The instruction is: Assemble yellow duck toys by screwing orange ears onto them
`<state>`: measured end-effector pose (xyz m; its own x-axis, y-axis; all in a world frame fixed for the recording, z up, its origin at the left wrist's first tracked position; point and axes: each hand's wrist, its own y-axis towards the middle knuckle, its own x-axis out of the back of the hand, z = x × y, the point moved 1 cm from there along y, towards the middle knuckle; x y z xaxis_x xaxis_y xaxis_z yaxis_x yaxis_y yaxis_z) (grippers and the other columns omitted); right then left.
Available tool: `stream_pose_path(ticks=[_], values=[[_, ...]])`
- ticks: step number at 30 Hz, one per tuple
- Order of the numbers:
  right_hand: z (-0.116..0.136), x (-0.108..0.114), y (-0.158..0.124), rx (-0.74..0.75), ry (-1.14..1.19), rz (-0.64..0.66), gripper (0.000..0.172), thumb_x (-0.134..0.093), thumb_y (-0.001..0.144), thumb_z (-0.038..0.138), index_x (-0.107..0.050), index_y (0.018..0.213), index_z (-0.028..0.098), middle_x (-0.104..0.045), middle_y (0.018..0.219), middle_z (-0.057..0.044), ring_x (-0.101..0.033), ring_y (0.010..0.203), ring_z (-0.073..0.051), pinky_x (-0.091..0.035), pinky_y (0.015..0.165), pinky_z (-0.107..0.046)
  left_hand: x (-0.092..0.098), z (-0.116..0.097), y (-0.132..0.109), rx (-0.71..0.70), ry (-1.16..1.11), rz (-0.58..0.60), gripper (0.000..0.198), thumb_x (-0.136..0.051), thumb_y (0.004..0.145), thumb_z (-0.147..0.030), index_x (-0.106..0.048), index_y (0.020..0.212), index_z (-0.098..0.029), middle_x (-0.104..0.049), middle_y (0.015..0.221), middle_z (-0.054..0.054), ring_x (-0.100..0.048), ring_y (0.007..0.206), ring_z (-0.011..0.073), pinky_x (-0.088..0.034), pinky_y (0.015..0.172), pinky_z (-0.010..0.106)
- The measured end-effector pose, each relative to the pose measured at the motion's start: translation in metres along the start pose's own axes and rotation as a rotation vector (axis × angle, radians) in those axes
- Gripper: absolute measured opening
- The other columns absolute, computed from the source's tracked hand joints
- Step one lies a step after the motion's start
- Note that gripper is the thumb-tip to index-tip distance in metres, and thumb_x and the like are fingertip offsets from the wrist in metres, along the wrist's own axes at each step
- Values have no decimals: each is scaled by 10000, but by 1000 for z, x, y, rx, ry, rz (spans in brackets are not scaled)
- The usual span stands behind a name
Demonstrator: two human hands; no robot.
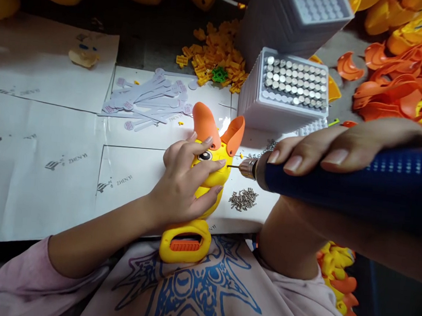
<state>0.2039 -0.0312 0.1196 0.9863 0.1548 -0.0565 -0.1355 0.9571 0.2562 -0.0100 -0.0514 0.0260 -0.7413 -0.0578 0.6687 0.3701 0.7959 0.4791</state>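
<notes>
A yellow duck-shaped toy [213, 175] with an open orange beak [217, 127] lies on the white paper near the table's front edge. Its looped handle with an orange trigger [185, 243] points toward me. My left hand [185, 183] is wrapped over the toy's body, fingers pressed on it beside the eye. My right hand [339, 151] grips a blue electric screwdriver [351, 181], held level from the right. Its thin bit touches the toy's side just below the beak.
A small heap of screws [243, 198] lies right of the toy. Behind it stand white trays of metal pins [293, 84], a pile of small orange parts [215, 56], lilac plastic strips [150, 99], and orange and yellow shells [403, 80] at the right.
</notes>
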Motion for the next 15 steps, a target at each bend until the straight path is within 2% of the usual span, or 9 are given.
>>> stream_pose_path(ticks=[2,5,8,11,15], values=[[5,-6,3,-1,-64,7,319,-751,781,589,-751,847,278,-656,823,-30,-670,752,-233,-630,787,-436,0,0,0,-2,-12,-3,345,-669,853,-273,-600,1190,-246,-509,1308,120,-453,1325,353,-391,1141,603],[8,-17,7,-50,-61,-58,340,-727,808,604,-721,762,267,-644,745,-16,-673,690,-208,-625,724,-415,0,1,0,-17,-20,-4,346,-673,853,-268,-591,1189,-239,-502,1310,126,-454,1321,351,-394,1137,601],[3,-23,10,30,12,-99,337,-764,786,591,-707,758,260,-654,741,-14,-641,619,-177,-605,652,-377,-1,3,-1,-4,-25,-11,353,-667,859,-289,-592,1203,-263,-504,1324,115,-470,1294,339,-392,1133,602],[-5,-23,12,50,78,-41,422,-754,746,670,-703,796,254,-654,758,-14,-656,642,-182,-608,660,-377,-4,5,-3,8,-36,-19,378,-667,853,-316,-596,1224,-301,-501,1349,103,-469,1285,338,-383,1137,610],[-5,-23,13,61,92,-39,502,-702,725,738,-686,783,239,-646,772,21,-676,659,-153,-611,676,-360,-5,4,-4,-10,-5,-53,361,-668,852,-323,-597,1204,-285,-492,1353,109,-458,1313,350,-388,1136,609]])
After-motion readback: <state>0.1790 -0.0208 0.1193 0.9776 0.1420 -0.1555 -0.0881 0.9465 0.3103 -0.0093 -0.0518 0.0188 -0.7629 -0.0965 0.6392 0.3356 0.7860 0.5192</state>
